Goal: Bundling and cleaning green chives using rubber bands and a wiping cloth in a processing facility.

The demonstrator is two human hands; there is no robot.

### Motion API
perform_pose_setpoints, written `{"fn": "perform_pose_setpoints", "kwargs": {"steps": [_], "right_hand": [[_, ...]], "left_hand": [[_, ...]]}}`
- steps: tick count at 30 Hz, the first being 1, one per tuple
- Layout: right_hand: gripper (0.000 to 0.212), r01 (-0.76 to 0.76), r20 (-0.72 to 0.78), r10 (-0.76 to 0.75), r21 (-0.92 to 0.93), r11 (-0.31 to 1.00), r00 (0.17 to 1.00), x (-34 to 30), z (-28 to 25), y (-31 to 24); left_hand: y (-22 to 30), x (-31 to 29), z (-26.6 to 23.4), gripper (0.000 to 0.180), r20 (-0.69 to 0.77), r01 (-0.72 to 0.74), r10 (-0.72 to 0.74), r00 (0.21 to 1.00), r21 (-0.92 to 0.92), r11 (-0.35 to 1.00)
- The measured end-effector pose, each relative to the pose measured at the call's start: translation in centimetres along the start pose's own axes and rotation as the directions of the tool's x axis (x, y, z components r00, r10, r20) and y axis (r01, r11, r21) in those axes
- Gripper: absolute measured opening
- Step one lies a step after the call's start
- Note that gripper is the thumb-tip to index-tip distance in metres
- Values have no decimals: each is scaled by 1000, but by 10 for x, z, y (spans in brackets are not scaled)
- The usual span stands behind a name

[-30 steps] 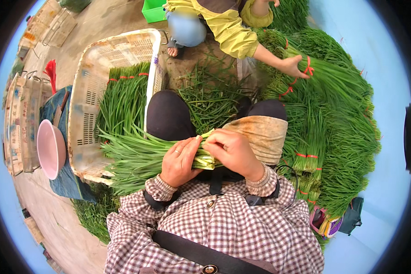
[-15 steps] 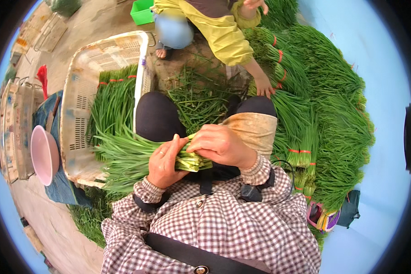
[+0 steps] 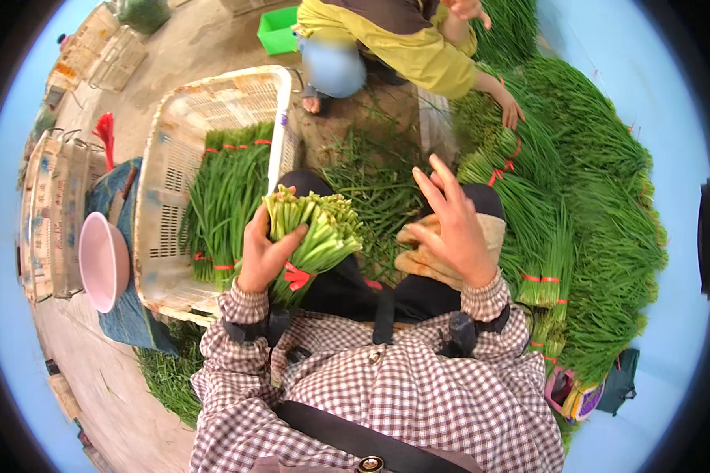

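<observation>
My left hand is closed around a bunch of chives, above my left thigh. Pale cut stem ends face up and away from me, and a red tie circles the bunch just under my thumb. Its leaves run down toward my lap, mostly hidden. My right hand is raised over my right knee, empty, its fingers spread. Beneath it a stained tan cloth covers the knee. To the left, tied chives lie in a white plastic crate.
Chives are heaped along the right, many in red-tied bundles. A co-worker's hand touches the heap at its far side. Loose leaves litter the floor ahead. On the left stand a pink basin and stacked crates; a green bin is farther off.
My right hand has let go of the bunch and moved right, opening. In my left hand the bunch has turned from sideways to stem ends up. The view has shifted slightly.
</observation>
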State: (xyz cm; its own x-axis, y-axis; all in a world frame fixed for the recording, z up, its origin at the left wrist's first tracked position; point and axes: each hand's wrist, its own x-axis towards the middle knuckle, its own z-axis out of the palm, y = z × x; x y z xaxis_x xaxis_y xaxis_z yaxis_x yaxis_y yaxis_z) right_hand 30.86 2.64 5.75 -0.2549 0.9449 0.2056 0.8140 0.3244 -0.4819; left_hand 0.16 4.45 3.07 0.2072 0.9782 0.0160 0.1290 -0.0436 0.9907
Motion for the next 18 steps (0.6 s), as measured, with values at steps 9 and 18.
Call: {"fn": "perform_pose_setpoints", "kwargs": {"steps": [9,18], "right_hand": [[98,-250,294,-53,885,394,954,25,96,-38],[88,-116,142,-65,946,302,988,41,126,-56]], "left_hand": [[-18,20,-23,61,195,46,-14,981,-163,985],[13,-4,-11,132,56,-144,138,989,579,803]]}}
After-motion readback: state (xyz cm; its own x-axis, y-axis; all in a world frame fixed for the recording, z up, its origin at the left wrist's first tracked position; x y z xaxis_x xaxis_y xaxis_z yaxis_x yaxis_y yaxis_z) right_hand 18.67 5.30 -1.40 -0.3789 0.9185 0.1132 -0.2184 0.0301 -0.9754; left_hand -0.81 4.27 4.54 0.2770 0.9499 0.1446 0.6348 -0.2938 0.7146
